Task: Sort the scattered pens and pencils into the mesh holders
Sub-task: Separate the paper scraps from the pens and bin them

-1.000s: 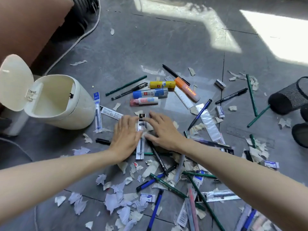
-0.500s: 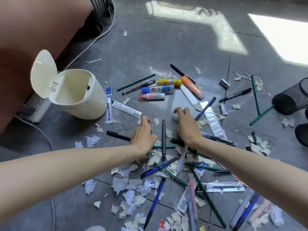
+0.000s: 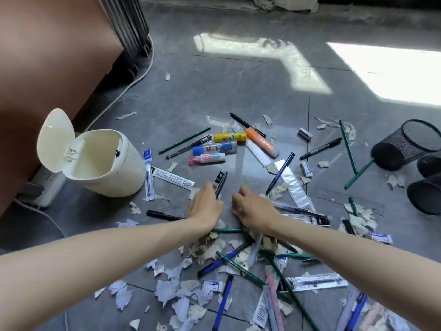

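- left hand (image 3: 204, 206) clamped round a slim black pen (image 3: 220, 183); barrel pokes out past my fingers, tilted up off the grey tiled floor (image 3: 238, 91).
- right hand (image 3: 253, 210) curled, fingertips down in the torn paper scraps (image 3: 210, 249); can't tell if it's closed on anything.
- black mesh holders (image 3: 403, 149) are well off to my right, the nearest tipped on its side. risk: a pen dropped in rolls straight back out unless i stand it up first.
- grip sits at one end of the pen, so it could pivot and slip on a long carry.
- open cream plastic bin (image 3: 105, 163) is much closer, on my left. easy to bin a pen by mistake.
- dark green pencils (image 3: 238, 262) are half buried in scraps near my wrists, so a blind grab likely lifts paper too.
- glue sticks (image 3: 214, 148) and orange highlighter (image 3: 261, 144) lie just beyond my hands; wrong-item pickup is possible.
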{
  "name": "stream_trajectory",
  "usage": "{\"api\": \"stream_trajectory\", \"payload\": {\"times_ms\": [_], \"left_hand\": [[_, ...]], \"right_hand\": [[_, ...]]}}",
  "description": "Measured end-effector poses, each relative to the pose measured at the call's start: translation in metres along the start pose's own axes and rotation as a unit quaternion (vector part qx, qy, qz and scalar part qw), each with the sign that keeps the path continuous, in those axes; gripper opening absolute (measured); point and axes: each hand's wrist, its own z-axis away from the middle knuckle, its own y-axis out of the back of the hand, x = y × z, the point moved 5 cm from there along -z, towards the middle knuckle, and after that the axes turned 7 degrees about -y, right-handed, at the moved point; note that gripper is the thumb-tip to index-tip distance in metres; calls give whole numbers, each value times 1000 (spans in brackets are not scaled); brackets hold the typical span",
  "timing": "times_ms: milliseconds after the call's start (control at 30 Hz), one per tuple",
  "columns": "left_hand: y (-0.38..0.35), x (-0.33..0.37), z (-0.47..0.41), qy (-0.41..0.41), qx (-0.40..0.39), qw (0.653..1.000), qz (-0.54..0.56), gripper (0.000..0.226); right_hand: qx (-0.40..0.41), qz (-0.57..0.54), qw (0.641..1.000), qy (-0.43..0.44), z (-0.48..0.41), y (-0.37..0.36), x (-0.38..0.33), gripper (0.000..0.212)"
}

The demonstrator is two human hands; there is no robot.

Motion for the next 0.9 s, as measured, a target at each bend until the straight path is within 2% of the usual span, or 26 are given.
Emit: {"api": "stream_trajectory", "payload": {"times_ms": [67,200,300,400,467,567,633,700,800,833,900], "left_hand": [[15,1,-19,-63,5,998,-15,25],[35,17,-64,-245,4,951,-187,23],[36,21,-93,-277,-5,927,-254,22],[36,28,-111,-330,31,890,-312,27],[39,28,-122,-338,64,885,-315,38],[35,20,-136,-295,24,916,-271,68],[33,20,-140,-285,12,921,-266,70],[33,20,-143,-285,17,914,-288,64],[36,19,-147,-285,13,913,-292,53],[39,17,-149,-292,11,912,-289,52],[42,12,-151,-323,12,894,-311,54]], "right_hand": [[-23,-3,1000,15,0,3,-5,26],[52,78,993,65,-5,9,-13,36],[49,45,998,21,-24,10,-7,39],[78,-7,996,-31,-43,21,3,37],[151,-21,986,-72,-55,40,14,31],[227,-71,963,-126,-77,69,37,39],[207,-71,970,-110,-103,82,49,49],[148,-54,983,-92,-130,87,56,61],[52,-66,987,-135,-156,82,55,82],[56,-63,987,-138,-159,81,50,80],[105,-110,981,-123,-161,76,45,58]]}}
